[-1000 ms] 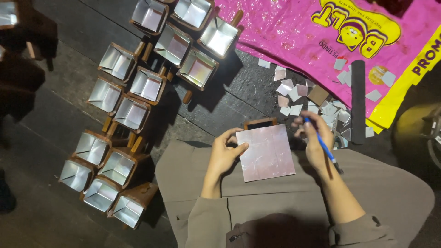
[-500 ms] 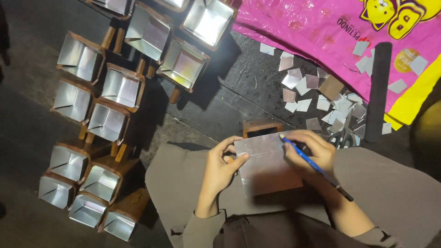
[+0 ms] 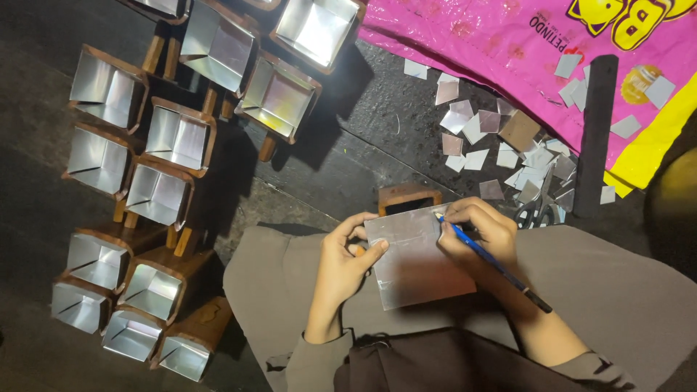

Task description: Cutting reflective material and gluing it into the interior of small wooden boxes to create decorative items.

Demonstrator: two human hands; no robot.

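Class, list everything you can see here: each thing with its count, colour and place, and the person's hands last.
Foil-lined wooden box moulds: over a dozen, brown and silver, left.
Silver foil sheet: one, on the lap.
Small wooden block: one, brown, behind the sheet.
Cut foil squares: many, silver, upper right.
Pink plastic wrapper: one, top right.
Black bar: one, right.
Scissors: one pair, among the squares.
Blue pencil: one, right hand.
Left hand: steadies the sheet.
Right hand: holds the pencil.

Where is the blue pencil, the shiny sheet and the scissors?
blue pencil (image 3: 485,258), head view, middle of its shaft.
shiny sheet (image 3: 417,261), head view, its bare centre.
scissors (image 3: 536,207), head view, the blades.
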